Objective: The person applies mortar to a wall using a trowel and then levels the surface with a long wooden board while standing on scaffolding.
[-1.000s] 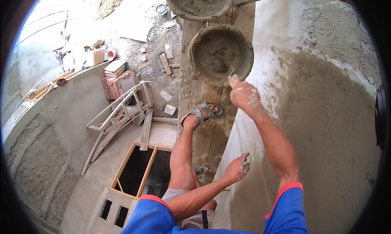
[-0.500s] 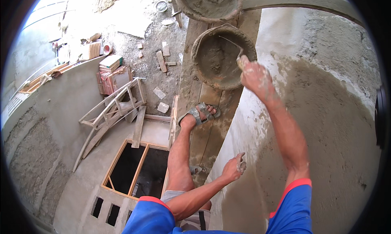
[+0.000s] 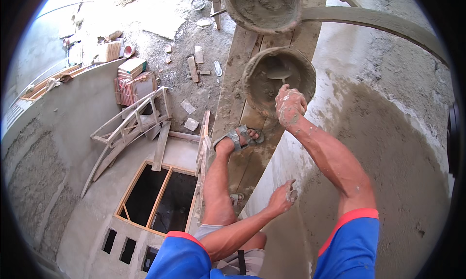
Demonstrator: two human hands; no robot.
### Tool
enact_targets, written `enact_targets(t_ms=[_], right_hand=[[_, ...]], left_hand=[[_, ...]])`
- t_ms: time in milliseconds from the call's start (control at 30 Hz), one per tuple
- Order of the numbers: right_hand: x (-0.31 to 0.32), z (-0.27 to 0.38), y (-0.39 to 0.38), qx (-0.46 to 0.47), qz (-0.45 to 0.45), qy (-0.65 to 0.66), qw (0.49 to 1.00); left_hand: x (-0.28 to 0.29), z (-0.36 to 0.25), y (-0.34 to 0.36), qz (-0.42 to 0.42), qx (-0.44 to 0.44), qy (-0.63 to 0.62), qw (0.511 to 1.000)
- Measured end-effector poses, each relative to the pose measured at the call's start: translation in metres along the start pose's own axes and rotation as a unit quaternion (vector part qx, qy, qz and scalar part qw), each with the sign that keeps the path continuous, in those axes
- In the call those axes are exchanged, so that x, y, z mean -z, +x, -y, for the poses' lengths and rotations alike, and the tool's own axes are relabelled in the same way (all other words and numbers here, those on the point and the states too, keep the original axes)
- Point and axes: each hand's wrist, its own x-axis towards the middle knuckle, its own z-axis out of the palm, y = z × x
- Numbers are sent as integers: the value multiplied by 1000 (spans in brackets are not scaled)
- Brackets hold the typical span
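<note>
My right hand (image 3: 291, 106), smeared with mortar, is closed round the handle of a trowel (image 3: 278, 73). The trowel's blade is inside the nearer round tub (image 3: 249, 85), against the grey wet mortar (image 3: 261, 80). My hand is over that tub's near right rim. Lower down, my left hand (image 3: 282, 197) is beside the wall (image 3: 359, 182), holding nothing, with the index finger stretched out and the other fingers loosely bent. Whether it touches the wall I cannot tell. Dark fresh plaster covers much of this wall, with a pale strip along its left side.
I stand on a plank scaffold (image 3: 250, 118), one sandaled foot near the tub. A second mortar tub (image 3: 233, 17) stands farther along. A curved beam (image 3: 369, 16) meets the wall. Far below left are a framed floor opening (image 3: 160, 196), a wooden frame (image 3: 131, 119) and stacked tiles (image 3: 133, 89).
My right hand has come slightly left and down, and the trowel has turned so its blade's broad face shows in the tub. My left hand has hardly moved; the whole view has shifted a little.
</note>
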Motion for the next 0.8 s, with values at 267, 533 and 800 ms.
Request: enact_targets(t_ms=[267, 533, 800], right_hand=[[11, -66, 9, 161, 185, 357, 901], [-84, -15, 0, 42, -13, 293, 955], [-84, -86, -64, 192, -55, 256, 946]], left_hand=[[-3, 9, 0, -33, 42, -87, 995], [15, -5, 25, -201, -1, -192, 960], [120, 27, 132, -312, 21, -42, 949]])
